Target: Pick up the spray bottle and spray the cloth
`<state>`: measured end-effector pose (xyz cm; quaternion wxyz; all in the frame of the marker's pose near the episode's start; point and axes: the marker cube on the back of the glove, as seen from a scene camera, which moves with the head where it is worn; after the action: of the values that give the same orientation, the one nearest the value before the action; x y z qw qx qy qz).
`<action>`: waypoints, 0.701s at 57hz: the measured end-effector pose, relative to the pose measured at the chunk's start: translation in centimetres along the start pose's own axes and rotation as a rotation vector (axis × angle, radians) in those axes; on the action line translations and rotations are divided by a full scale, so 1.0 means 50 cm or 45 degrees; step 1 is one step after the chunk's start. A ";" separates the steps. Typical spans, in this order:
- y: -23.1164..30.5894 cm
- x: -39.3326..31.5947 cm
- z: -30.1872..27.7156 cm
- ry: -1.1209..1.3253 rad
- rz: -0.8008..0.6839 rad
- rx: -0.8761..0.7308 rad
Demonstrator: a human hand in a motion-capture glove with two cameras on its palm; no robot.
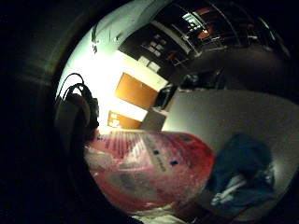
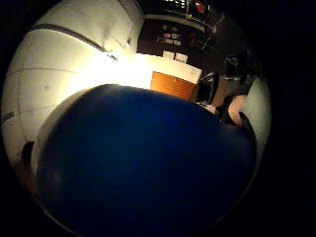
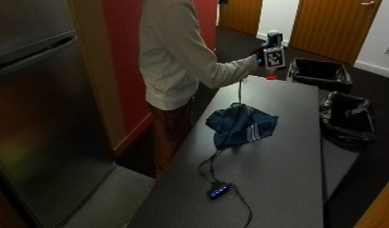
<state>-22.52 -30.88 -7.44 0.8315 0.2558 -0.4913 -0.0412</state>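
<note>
The spray bottle (image 3: pixel 272 39) has a blue top and a reddish body, and it is lifted above the far end of the grey table (image 3: pixel 289 161). My gloved right hand (image 3: pixel 260 53) grips it at chest height. In the little finger side palm view the red, labelled bottle body (image 1: pixel 149 168) lies close against the palm. Its blue top (image 2: pixel 143 163) fills most of the thumb side palm view. The dark blue cloth (image 3: pixel 241 124) with white stripes lies crumpled mid-table, nearer the camera than the hand. The same cloth (image 1: pixel 243 172) shows on the table past the bottle.
Two bins with black liners (image 3: pixel 320 73) (image 3: pixel 347 118) stand along the table's right side. A small black box with blue lights (image 3: pixel 218 191) lies on a cable near the front. A steel fridge (image 3: pixel 42 118) stands left, and the person stands between it and the table.
</note>
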 end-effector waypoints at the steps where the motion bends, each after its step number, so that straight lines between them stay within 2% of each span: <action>1: 0.022 0.007 0.031 -0.039 0.011 -0.085; 5: 0.063 0.067 0.057 0.014 0.046 -0.205; 7: 0.083 0.099 0.106 0.042 0.061 -0.263; 14: 0.110 0.162 0.223 -0.032 0.138 -0.327; 18: 0.108 0.228 0.230 0.096 0.166 -0.306; 24: 0.028 0.304 0.297 0.235 0.166 0.118; 26: 0.014 0.320 0.289 0.275 0.165 0.192; 29: -0.035 0.355 0.266 0.392 0.146 0.422; 34: -0.059 0.353 0.293 0.324 0.133 0.460; 40: -0.098 0.309 0.250 0.213 0.081 0.596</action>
<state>-24.17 -44.86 7.42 0.7883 0.4282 -0.4248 0.1212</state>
